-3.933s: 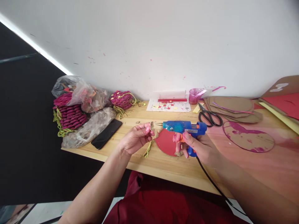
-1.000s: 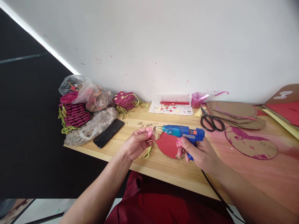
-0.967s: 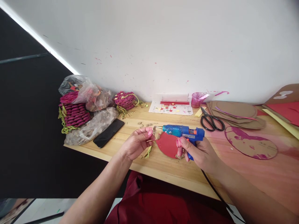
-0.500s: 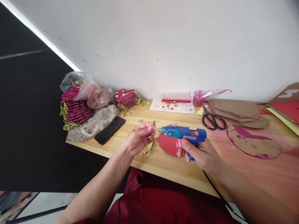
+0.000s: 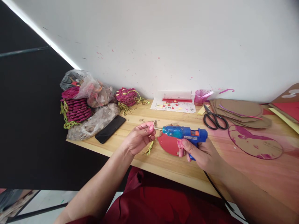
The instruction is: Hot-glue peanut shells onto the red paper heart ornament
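Here, in the head view, pinching a small brown piece [image 5: 155, 123] in the left hand [image 5: 140, 139] and gripping a blue glue gun [image 5: 175, 132] by the handle in the right hand [image 5: 199, 154]. Pointing the nozzle [image 5: 159, 128] straight at the piece; too small to tell whether touching. Holding both above a wooden table [image 5: 161, 165], near a partly hidden red disc [image 5: 167, 144]. Farther right, black scissors [image 5: 215, 119] beside stacked cardboard cutouts [image 5: 240, 108].
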The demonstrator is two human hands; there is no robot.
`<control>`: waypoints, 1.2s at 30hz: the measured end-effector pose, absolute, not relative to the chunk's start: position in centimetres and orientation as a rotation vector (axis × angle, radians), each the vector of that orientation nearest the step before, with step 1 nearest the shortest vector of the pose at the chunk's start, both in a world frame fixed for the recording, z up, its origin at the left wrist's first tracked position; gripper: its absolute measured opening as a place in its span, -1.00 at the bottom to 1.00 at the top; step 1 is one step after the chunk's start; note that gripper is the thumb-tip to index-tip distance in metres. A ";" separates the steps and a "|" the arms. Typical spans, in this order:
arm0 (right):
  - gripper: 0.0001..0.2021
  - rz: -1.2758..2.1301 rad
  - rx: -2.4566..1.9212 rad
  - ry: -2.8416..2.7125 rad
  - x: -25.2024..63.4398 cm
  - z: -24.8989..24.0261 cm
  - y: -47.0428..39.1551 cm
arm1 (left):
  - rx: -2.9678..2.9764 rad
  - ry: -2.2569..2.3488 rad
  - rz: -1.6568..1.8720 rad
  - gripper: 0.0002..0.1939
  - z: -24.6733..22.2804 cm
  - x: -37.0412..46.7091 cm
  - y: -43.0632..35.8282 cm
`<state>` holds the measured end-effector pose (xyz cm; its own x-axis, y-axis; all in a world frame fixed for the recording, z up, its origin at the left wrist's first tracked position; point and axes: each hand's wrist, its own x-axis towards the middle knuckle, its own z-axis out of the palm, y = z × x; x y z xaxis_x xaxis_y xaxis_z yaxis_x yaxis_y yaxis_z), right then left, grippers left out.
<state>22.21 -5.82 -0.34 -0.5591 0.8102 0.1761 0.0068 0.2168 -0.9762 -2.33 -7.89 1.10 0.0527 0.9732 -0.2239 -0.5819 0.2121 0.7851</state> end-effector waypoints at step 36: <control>-0.63 1.356 -0.799 -1.807 22.2 -0.2 -5.9 | 0.509 0.825 1.315 -0.65 1.0 -2.4 -8.2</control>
<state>22.17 -5.87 -0.18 -0.5418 0.8201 0.1842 0.0525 0.2517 -0.9664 -2.42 -8.18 0.99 0.0401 0.9706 -0.2374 -0.6363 0.2080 0.7429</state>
